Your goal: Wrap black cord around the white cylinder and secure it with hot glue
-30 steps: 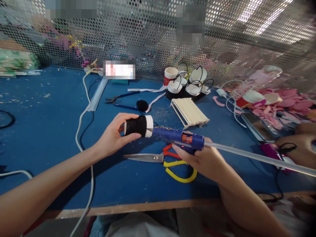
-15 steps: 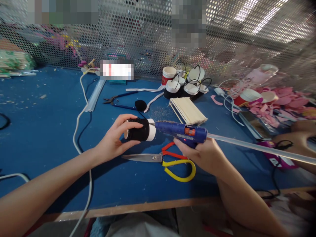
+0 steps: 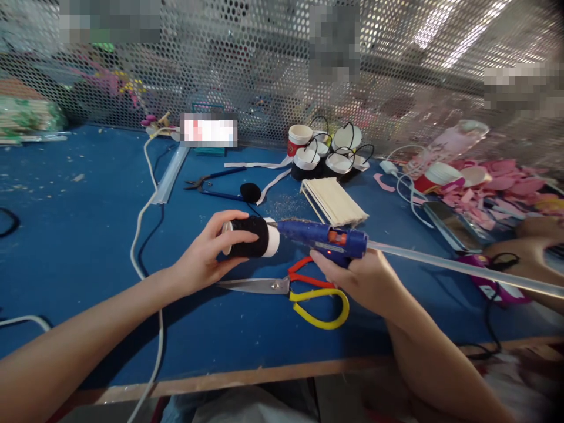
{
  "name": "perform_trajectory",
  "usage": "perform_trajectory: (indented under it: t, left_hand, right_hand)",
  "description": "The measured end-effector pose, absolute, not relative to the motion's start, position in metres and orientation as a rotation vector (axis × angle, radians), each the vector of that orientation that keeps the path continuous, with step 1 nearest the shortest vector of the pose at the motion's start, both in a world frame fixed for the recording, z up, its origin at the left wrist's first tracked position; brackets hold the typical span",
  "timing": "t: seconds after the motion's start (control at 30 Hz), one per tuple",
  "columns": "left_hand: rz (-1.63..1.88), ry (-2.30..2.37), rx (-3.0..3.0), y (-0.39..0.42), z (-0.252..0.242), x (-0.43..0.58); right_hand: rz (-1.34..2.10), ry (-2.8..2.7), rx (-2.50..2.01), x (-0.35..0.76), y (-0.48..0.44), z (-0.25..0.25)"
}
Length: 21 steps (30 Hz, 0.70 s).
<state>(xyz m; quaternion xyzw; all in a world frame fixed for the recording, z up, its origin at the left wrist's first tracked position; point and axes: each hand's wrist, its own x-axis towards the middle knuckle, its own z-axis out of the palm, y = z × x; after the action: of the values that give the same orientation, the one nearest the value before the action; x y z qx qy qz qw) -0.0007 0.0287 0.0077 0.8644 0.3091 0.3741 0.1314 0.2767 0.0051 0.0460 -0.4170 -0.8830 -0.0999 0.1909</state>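
Note:
My left hand (image 3: pixel 211 249) is wrapped round a small paper cup (image 3: pixel 273 238) lying on its side, white at one end and covered with black material round its middle. In my right hand (image 3: pixel 363 276) is a blue hot glue gun (image 3: pixel 308 233) with a long clear glue stick out of its back. The gun's nozzle meets the cup near the border of the black and the white. Below both hands lie scissors (image 3: pixel 282 286) with one red and one yellow handle. Just beyond the cup is a round black piece (image 3: pixel 251 192).
Pliers (image 3: pixel 202 182) lie behind my left hand. Several black-and-white cups with wire handles (image 3: pixel 339 163) stand at the back, near a bundle of cream sticks (image 3: pixel 335 201). Pink pieces (image 3: pixel 506 188), a phone (image 3: pixel 452 226) and another person's hand (image 3: pixel 524 247) are at the right. A white cable (image 3: pixel 136 235) crosses the left.
The cup has turned slightly in my left hand, and the glue gun's nozzle stays at its edge. The whole view has shifted a little.

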Motion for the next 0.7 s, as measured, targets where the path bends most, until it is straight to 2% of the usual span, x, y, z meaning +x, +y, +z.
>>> perform_trajectory:
  t: [0.33,0.6,0.7]
  left_hand:
    - [1.092,0.953,2.398,0.029,0.008,-0.003]
    - [1.148,1.034,2.127,0.033,0.004,-0.003]
    - [1.156,1.048,2.045,0.032,0.006,-0.002]
  right_hand:
    - [-0.537,-2.616,-0.988,0.276,0.003,0.048]
    - [-0.237,-2.516,-1.171,0.268,-0.003,0.055]
    - [0.089,-2.389,-1.313,0.257,-0.004,0.065]
